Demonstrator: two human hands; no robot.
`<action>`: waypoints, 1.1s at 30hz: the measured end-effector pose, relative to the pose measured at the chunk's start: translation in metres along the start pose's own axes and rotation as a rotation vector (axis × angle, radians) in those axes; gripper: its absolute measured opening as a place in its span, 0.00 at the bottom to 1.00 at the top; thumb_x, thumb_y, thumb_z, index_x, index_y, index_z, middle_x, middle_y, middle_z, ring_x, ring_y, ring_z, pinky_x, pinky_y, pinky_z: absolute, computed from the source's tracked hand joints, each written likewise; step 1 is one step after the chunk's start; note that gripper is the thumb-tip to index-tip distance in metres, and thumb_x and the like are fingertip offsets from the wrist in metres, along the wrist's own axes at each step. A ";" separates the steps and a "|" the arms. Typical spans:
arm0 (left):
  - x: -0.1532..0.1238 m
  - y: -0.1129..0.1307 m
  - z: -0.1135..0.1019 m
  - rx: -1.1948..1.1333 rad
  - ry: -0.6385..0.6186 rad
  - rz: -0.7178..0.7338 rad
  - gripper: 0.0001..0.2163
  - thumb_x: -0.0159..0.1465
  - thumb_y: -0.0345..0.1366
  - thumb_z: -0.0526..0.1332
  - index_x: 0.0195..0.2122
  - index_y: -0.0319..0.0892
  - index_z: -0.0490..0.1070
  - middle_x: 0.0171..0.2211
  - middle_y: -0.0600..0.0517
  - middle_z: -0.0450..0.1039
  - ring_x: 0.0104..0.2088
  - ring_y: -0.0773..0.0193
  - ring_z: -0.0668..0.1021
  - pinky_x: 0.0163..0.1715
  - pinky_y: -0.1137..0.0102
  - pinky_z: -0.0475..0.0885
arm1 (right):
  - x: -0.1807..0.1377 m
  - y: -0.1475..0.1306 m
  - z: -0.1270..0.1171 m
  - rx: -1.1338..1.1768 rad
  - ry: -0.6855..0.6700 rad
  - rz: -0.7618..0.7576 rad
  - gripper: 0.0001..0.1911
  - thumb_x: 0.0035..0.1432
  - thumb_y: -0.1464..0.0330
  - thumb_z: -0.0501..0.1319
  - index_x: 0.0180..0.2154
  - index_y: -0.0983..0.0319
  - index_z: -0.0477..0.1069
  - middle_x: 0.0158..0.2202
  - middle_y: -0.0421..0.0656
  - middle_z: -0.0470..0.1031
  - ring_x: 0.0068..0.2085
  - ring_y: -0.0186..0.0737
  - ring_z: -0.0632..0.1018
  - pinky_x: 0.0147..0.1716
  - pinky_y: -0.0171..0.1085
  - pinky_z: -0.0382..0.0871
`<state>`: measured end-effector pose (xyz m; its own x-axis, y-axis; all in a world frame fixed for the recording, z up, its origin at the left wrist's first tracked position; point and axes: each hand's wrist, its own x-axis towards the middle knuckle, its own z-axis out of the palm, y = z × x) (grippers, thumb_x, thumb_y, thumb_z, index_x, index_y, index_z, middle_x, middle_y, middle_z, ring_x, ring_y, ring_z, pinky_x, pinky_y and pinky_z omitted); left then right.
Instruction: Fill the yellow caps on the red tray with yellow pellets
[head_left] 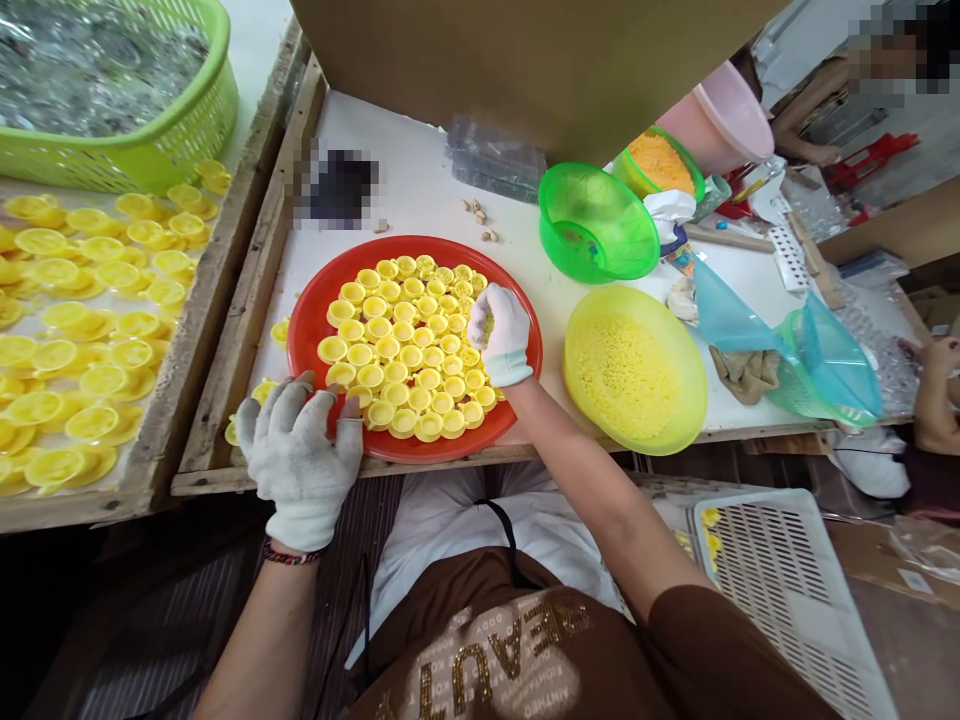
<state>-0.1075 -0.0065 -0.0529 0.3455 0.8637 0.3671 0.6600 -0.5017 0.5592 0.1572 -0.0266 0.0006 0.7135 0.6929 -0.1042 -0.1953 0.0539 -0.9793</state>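
A round red tray [301,340] holds many small yellow cups [397,340] standing close together. My right hand [501,335], in a white glove, is curled closed over the cups at the tray's right side. Yellow granules show between its fingers. My left hand [307,450], also gloved, has its fingers spread at the tray's lower left rim; whether it presses on the rim I cannot tell. To the right of the tray, a yellow bowl [694,400] contains a heap of similar yellow granules [622,375].
Behind the yellow bowl stands a green bowl [559,225]. Farther back are a bowl of orange granules [660,165] and a pink tub [739,115]. A wooden edge [240,270] borders the left side; beyond it sits a green basket [214,110]. Other people are at the right.
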 end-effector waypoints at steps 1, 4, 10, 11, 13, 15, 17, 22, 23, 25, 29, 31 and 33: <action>0.000 0.000 0.000 -0.003 0.002 -0.001 0.11 0.72 0.47 0.63 0.43 0.46 0.78 0.58 0.40 0.79 0.64 0.40 0.77 0.70 0.40 0.59 | -0.006 0.002 -0.002 0.014 -0.016 -0.043 0.24 0.69 0.47 0.61 0.30 0.56 0.61 0.24 0.35 0.64 0.21 0.30 0.65 0.19 0.33 0.56; 0.000 0.000 0.000 -0.001 0.006 0.009 0.12 0.72 0.47 0.63 0.43 0.45 0.78 0.58 0.39 0.79 0.65 0.40 0.77 0.71 0.40 0.58 | -0.019 0.006 -0.006 0.014 -0.036 -0.110 0.23 0.70 0.49 0.61 0.29 0.56 0.64 0.24 0.36 0.66 0.22 0.32 0.68 0.21 0.34 0.59; 0.000 0.002 -0.002 0.043 -0.008 0.024 0.13 0.73 0.47 0.61 0.42 0.44 0.78 0.59 0.39 0.79 0.64 0.40 0.78 0.69 0.39 0.61 | -0.037 0.002 -0.015 -0.028 -0.048 -0.084 0.19 0.71 0.56 0.58 0.28 0.56 0.63 0.24 0.36 0.66 0.22 0.33 0.67 0.20 0.34 0.59; 0.000 0.002 -0.002 0.045 -0.010 0.022 0.13 0.73 0.47 0.61 0.41 0.44 0.77 0.59 0.40 0.79 0.64 0.40 0.78 0.69 0.39 0.61 | -0.042 0.002 -0.016 -0.023 -0.068 -0.094 0.17 0.71 0.58 0.58 0.29 0.56 0.64 0.24 0.36 0.66 0.22 0.33 0.67 0.20 0.34 0.59; 0.000 0.002 -0.002 0.047 -0.013 0.024 0.13 0.73 0.47 0.61 0.41 0.44 0.77 0.59 0.41 0.79 0.64 0.41 0.78 0.70 0.40 0.61 | -0.050 0.004 -0.021 -0.020 -0.100 -0.120 0.15 0.70 0.60 0.58 0.30 0.56 0.66 0.24 0.36 0.67 0.22 0.33 0.68 0.21 0.34 0.60; 0.000 0.002 -0.002 0.044 0.001 0.039 0.13 0.73 0.47 0.61 0.40 0.44 0.77 0.58 0.41 0.79 0.63 0.41 0.78 0.69 0.40 0.61 | -0.057 0.007 -0.028 -0.023 -0.114 -0.128 0.15 0.70 0.59 0.58 0.30 0.57 0.67 0.24 0.36 0.67 0.22 0.32 0.69 0.21 0.34 0.60; 0.000 0.000 0.000 0.033 0.024 0.057 0.11 0.72 0.46 0.62 0.40 0.44 0.76 0.57 0.40 0.79 0.62 0.40 0.78 0.68 0.39 0.62 | -0.062 0.009 -0.034 -0.023 -0.111 -0.112 0.16 0.69 0.57 0.59 0.30 0.57 0.67 0.24 0.36 0.67 0.22 0.31 0.68 0.21 0.33 0.59; 0.000 -0.003 0.003 -0.016 0.039 0.055 0.07 0.69 0.43 0.66 0.40 0.46 0.77 0.58 0.39 0.79 0.62 0.39 0.78 0.68 0.38 0.61 | -0.067 0.014 -0.038 -0.033 -0.104 -0.100 0.18 0.70 0.54 0.60 0.31 0.57 0.67 0.24 0.35 0.67 0.21 0.31 0.68 0.20 0.33 0.59; 0.000 -0.004 0.004 -0.022 0.043 0.052 0.07 0.69 0.43 0.66 0.40 0.46 0.77 0.58 0.39 0.79 0.62 0.38 0.78 0.68 0.37 0.61 | -0.065 0.014 -0.035 -0.043 -0.109 -0.110 0.18 0.71 0.54 0.60 0.31 0.57 0.67 0.24 0.35 0.67 0.21 0.31 0.68 0.20 0.34 0.60; 0.000 -0.004 0.004 -0.017 0.046 0.055 0.07 0.69 0.43 0.66 0.40 0.46 0.77 0.57 0.39 0.79 0.62 0.38 0.78 0.67 0.36 0.61 | -0.059 0.015 -0.029 -0.056 -0.113 -0.142 0.20 0.72 0.54 0.59 0.30 0.57 0.66 0.24 0.36 0.68 0.22 0.31 0.69 0.22 0.34 0.62; 0.000 -0.003 0.003 0.020 0.038 0.067 0.06 0.70 0.42 0.65 0.40 0.47 0.77 0.57 0.40 0.80 0.62 0.39 0.79 0.67 0.37 0.62 | -0.044 0.016 -0.018 -0.031 -0.128 -0.192 0.20 0.74 0.56 0.58 0.30 0.57 0.66 0.23 0.36 0.67 0.23 0.34 0.69 0.23 0.36 0.64; 0.000 -0.002 0.003 0.016 0.039 0.058 0.05 0.70 0.42 0.66 0.41 0.48 0.78 0.58 0.40 0.80 0.62 0.39 0.78 0.68 0.37 0.61 | -0.042 0.014 -0.018 -0.023 -0.141 -0.196 0.18 0.74 0.59 0.57 0.30 0.56 0.66 0.23 0.36 0.67 0.24 0.34 0.70 0.24 0.36 0.65; -0.001 -0.002 0.002 0.005 0.037 0.049 0.06 0.70 0.42 0.65 0.41 0.47 0.78 0.58 0.40 0.79 0.63 0.39 0.78 0.68 0.37 0.61 | -0.047 0.012 -0.022 -0.037 -0.148 -0.199 0.17 0.73 0.63 0.56 0.29 0.57 0.66 0.22 0.36 0.68 0.24 0.33 0.70 0.27 0.36 0.67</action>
<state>-0.1073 -0.0058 -0.0561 0.3527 0.8357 0.4210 0.6461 -0.5429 0.5365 0.1360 -0.0737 -0.0104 0.6287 0.7691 0.1154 -0.0341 0.1755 -0.9839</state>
